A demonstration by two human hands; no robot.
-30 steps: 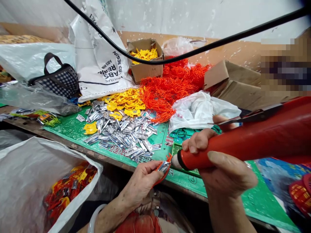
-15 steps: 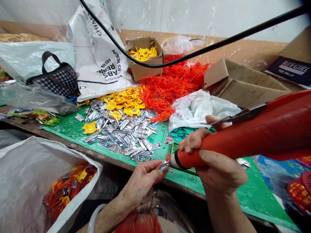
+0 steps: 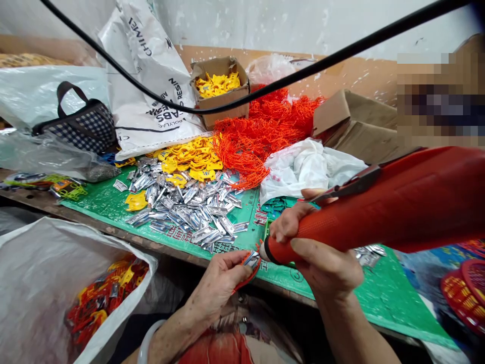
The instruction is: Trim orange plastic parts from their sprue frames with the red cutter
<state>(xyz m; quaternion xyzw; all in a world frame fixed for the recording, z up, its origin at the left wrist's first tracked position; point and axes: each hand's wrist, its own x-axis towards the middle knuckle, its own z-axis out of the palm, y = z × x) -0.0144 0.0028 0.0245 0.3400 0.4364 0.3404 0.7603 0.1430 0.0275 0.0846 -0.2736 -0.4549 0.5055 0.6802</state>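
My left hand (image 3: 223,278) pinches a small orange plastic part with a shiny metal plate (image 3: 251,259) between thumb and fingers, just over the table's front edge. Wrapped around the front of a red electric screwdriver (image 3: 364,212) is my right hand (image 3: 322,247), its fingers closed on the barrel. The pale nose of the screwdriver meets the end of the orange part, and the exact contact point is hidden. Behind my left hand lies a heap of loose metal plates (image 3: 189,207), with yellow plastic pieces (image 3: 193,156) piled against it.
Orange plastic strands (image 3: 250,136) are heaped near an open box (image 3: 227,101) of yellow pieces. At lower left stands a white sack (image 3: 34,273) holding red and yellow parts. A black cable (image 3: 303,76) hangs across the view. White plastic (image 3: 303,167) lies right of the strands.
The screwdriver and my right hand have shifted slightly left in view, and the cable's left part hangs further left. Both hands keep their grips.
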